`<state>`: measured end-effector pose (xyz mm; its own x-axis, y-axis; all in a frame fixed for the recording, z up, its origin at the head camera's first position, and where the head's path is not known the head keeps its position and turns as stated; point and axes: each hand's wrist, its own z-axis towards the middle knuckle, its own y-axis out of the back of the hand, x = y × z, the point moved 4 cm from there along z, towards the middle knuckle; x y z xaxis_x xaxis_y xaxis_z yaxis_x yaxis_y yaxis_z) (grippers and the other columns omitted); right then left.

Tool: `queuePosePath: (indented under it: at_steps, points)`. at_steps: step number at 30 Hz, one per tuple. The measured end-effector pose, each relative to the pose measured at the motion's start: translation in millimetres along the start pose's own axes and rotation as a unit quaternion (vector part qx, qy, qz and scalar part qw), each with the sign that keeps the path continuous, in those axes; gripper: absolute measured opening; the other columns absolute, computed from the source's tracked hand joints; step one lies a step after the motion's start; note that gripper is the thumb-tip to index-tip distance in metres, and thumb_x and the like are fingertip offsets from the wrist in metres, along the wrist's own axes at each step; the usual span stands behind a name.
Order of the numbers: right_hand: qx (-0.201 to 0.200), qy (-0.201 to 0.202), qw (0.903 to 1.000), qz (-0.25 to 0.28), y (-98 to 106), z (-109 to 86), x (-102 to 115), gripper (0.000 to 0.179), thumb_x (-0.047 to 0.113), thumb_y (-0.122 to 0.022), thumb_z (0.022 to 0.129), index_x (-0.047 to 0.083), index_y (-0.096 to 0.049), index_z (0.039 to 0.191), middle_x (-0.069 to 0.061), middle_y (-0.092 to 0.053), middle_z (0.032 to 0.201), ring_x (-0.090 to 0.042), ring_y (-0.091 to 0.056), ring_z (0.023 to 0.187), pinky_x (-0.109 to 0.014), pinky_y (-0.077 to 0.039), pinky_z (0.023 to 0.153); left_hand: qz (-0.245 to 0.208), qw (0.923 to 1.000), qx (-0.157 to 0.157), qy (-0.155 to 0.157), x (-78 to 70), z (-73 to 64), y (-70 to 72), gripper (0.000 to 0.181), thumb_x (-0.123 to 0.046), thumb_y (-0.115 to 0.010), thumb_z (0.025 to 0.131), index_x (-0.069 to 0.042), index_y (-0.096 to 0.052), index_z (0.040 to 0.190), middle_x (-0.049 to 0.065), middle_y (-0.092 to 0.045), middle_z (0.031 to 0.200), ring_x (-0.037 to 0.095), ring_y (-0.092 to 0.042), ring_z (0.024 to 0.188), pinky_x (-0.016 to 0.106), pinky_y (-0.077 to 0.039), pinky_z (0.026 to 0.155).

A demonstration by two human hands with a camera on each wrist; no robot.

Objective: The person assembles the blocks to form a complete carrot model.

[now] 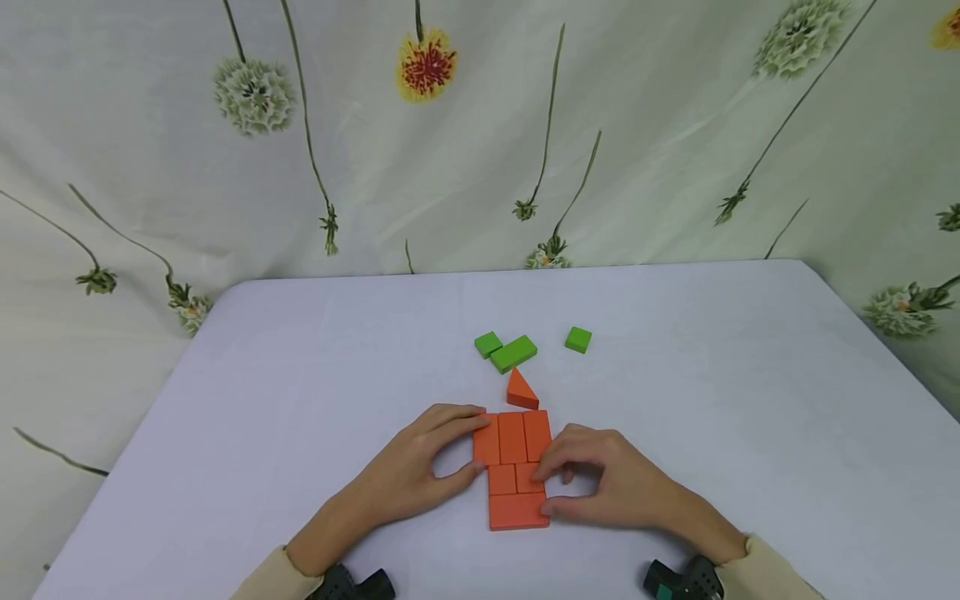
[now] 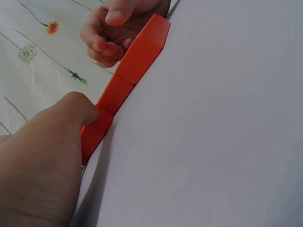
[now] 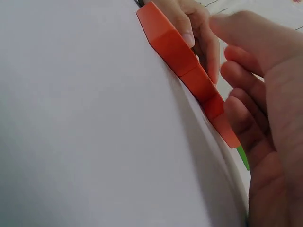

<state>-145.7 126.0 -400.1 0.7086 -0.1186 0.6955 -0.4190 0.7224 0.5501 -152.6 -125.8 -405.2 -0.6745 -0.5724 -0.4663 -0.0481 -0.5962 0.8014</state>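
Orange blocks lie flat and edge to edge in front of me: a row of three tall blocks [image 1: 512,437], two small blocks [image 1: 502,479] below, and a wide block [image 1: 519,512] nearest me. My left hand [image 1: 408,458] reaches in from the left, its index fingertip and thumb touching the left side of the top row. From the right comes my right hand [image 1: 618,479], bent fingers by the right small block and thumb beside the wide block's right end. An orange triangular block [image 1: 521,390] stands just beyond the top row.
Farther back lie a small green block [image 1: 487,344] and a longer green block [image 1: 513,354] close together, with another small green block [image 1: 578,339] off to the right. A white cloth covers the table [image 1: 300,375]. Flower-printed fabric [image 1: 480,150] hangs behind it.
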Motion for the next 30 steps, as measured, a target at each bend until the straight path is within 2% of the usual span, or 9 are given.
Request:
queuePosePath:
  at_steps: [6, 10, 14, 18, 21, 27, 30]
  points:
    - [-0.074, -0.043, 0.9953, -0.044, 6.8, 5.8, -1.4, 0.023, 0.013, -0.084, 0.086, 0.021, -0.076, 0.106, 0.008, -0.073, 0.099, -0.007, -0.062, 0.082, -0.022, -0.056, 0.07, 0.003, 1.0, -0.004, -0.007, 0.9, -0.7, -0.9, 0.052, -0.03, -0.079, 0.091, -0.018, -0.064, 0.14, -0.006, -0.059, 0.142, 0.011, -0.054, 0.133, 0.037, -0.052, 0.107]
    - [-0.135, -0.084, 0.9822, -0.1, 12.5, 10.5, -4.1, 0.025, 0.009, -0.084, 0.085, 0.021, -0.077, 0.106, 0.011, -0.073, 0.099, -0.006, -0.063, 0.081, -0.022, -0.056, 0.071, 0.005, 1.0, -0.003, -0.008, 1.0, -1.2, -0.9, 0.052, -0.03, -0.079, 0.091, -0.018, -0.064, 0.14, -0.005, -0.06, 0.142, 0.012, -0.054, 0.133, 0.037, -0.053, 0.106]
    - [-0.174, -0.121, 0.9658, -0.15, 15.7, 15.9, -7.2, 0.024, 0.011, -0.086, 0.084, 0.019, -0.078, 0.105, 0.011, -0.073, 0.096, -0.005, -0.063, 0.078, -0.024, -0.056, 0.071, 0.004, 1.0, -0.003, -0.008, 0.4, -0.9, -0.4, 0.052, -0.03, -0.079, 0.091, -0.017, -0.064, 0.14, -0.004, -0.06, 0.142, 0.013, -0.055, 0.132, 0.038, -0.053, 0.106]
    - [-0.194, -0.157, 0.9516, -0.179, 16.8, 20.5, -10.7, 0.02, 0.013, -0.085, 0.084, 0.016, -0.079, 0.103, 0.008, -0.072, 0.092, -0.006, -0.063, 0.078, -0.026, -0.057, 0.07, -0.002, 1.0, -0.001, -0.005, -0.2, 0.0, -0.8, 0.053, -0.03, -0.08, 0.09, -0.017, -0.064, 0.14, -0.004, -0.06, 0.142, 0.013, -0.055, 0.133, 0.039, -0.053, 0.107]
    - [-0.197, -0.179, 0.9464, -0.183, 17.4, 23.0, -14.2, 0.02, 0.013, -0.084, 0.086, 0.014, -0.079, 0.105, 0.006, -0.073, 0.092, -0.007, -0.064, 0.08, -0.026, -0.058, 0.071, -0.005, 1.0, 0.004, -0.004, -0.6, 0.6, -1.4, 0.053, -0.029, -0.079, 0.091, -0.016, -0.064, 0.14, -0.004, -0.059, 0.143, 0.014, -0.055, 0.133, 0.039, -0.052, 0.107]
    - [-0.187, -0.189, 0.9488, -0.17, 17.4, 27.1, -21.3, 0.027, 0.016, -0.082, 0.088, 0.015, -0.08, 0.115, 0.004, -0.076, 0.098, -0.009, -0.067, 0.083, -0.026, -0.058, 0.073, 0.003, 1.0, 0.003, -0.001, 0.0, 1.8, 0.0, 0.054, -0.03, -0.08, 0.09, -0.017, -0.064, 0.14, -0.004, -0.059, 0.143, 0.014, -0.055, 0.133, 0.039, -0.052, 0.107]
    - [-0.182, -0.187, 0.9511, -0.165, 16.4, 28.4, -23.1, 0.026, 0.014, -0.083, 0.088, 0.016, -0.081, 0.114, 0.003, -0.078, 0.1, -0.009, -0.068, 0.084, -0.026, -0.059, 0.074, 0.002, 1.0, 0.004, 0.002, 0.7, 1.5, 0.4, 0.054, -0.03, -0.079, 0.091, -0.017, -0.064, 0.14, -0.004, -0.059, 0.144, 0.014, -0.055, 0.133, 0.039, -0.052, 0.107]
